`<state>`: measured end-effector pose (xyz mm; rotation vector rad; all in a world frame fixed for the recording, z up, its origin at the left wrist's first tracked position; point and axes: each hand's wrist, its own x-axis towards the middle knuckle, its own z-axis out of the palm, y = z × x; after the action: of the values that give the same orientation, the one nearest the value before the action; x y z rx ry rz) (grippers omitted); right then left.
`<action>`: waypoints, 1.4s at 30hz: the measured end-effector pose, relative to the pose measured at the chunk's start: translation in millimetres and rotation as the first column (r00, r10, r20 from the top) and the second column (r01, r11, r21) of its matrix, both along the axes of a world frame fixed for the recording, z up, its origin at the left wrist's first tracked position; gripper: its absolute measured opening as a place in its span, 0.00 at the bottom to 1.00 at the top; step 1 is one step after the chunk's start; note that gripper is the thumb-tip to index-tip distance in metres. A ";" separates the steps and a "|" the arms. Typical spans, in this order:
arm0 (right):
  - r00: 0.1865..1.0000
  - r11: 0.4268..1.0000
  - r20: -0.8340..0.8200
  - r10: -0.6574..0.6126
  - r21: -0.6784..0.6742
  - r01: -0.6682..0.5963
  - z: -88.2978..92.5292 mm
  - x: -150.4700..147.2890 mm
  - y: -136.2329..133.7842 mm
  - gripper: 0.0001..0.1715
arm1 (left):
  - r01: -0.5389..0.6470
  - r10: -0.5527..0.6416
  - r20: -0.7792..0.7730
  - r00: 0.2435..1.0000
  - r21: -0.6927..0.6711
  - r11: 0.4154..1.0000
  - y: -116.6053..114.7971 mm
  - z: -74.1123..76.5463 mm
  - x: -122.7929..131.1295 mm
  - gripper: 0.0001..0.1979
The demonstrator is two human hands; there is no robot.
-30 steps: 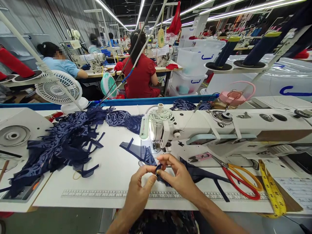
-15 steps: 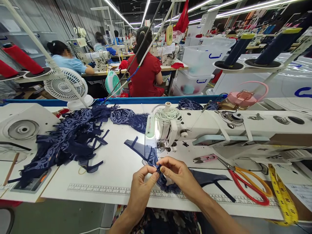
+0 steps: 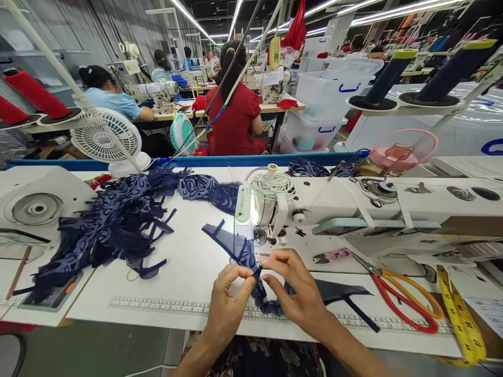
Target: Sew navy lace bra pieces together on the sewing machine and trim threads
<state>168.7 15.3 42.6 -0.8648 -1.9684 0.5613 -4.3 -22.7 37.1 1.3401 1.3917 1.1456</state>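
Note:
A navy lace bra (image 3: 247,254) with sheer mesh wings lies in front of the sewing machine's needle area (image 3: 260,235). My left hand (image 3: 230,296) pinches a small dark edge of it between thumb and forefinger. Close on the other side, my right hand (image 3: 296,288) holds its thumb and forefinger apart, the fingertips beside that pinched edge. I see nothing between the right fingers. One mesh wing (image 3: 343,292) spreads out to the right behind my right wrist, its narrow strap trailing down.
A heap of navy lace pieces (image 3: 113,225) covers the left of the table. Pink-handled thread snips (image 3: 334,256), red and orange scissors (image 3: 408,298) and a yellow tape measure (image 3: 459,314) lie to the right. A printed ruler (image 3: 176,308) runs along the front edge. Co-workers sit beyond.
My right thumb and forefinger have parted from the lace edge and opened. The left hand keeps its pinch, with the dark edge now standing up more visibly. The view has shifted slightly.

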 end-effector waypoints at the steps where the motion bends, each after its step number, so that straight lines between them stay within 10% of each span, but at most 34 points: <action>1: 0.996 0.997 0.089 -0.004 0.079 -0.004 0.9 0.5 -0.3 0.23 | -0.013 0.013 -0.027 1.000 0.023 1.000 0.3 -1.3 1.2 0.09; 8: 0.968 0.954 0.221 -0.119 0.296 0.050 2.5 0.0 2.1 0.13 | -0.079 0.083 -0.104 0.991 0.043 0.996 -0.1 -4.7 4.9 0.09; 14: 0.995 0.991 0.089 0.042 -0.132 -0.030 -0.5 -0.4 6.7 0.05 | -0.069 0.073 -0.114 0.991 0.037 0.997 -1.3 -6.6 6.6 0.09; 20: 0.947 0.757 -0.317 0.050 -0.606 -0.242 -3.2 -4.8 13.7 0.06 | -0.051 0.053 -0.085 0.995 0.026 0.998 -3.2 -6.8 8.6 0.09; 28: 0.865 0.598 -0.482 -0.139 -0.737 -0.315 -6.0 -9.3 10.5 0.12 | -0.063 0.064 -0.068 0.996 0.011 0.998 -2.2 -7.4 11.1 0.10; 42: 0.849 0.623 -0.470 -0.241 -0.745 -0.236 -2.7 -16.1 2.0 0.20 | -0.009 0.008 -0.021 1.000 -0.040 0.999 -1.3 -6.4 14.8 0.12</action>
<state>152.6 17.3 39.9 -1.0662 -1.1401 1.5689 10.5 -24.0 30.7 1.3225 1.4299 1.1067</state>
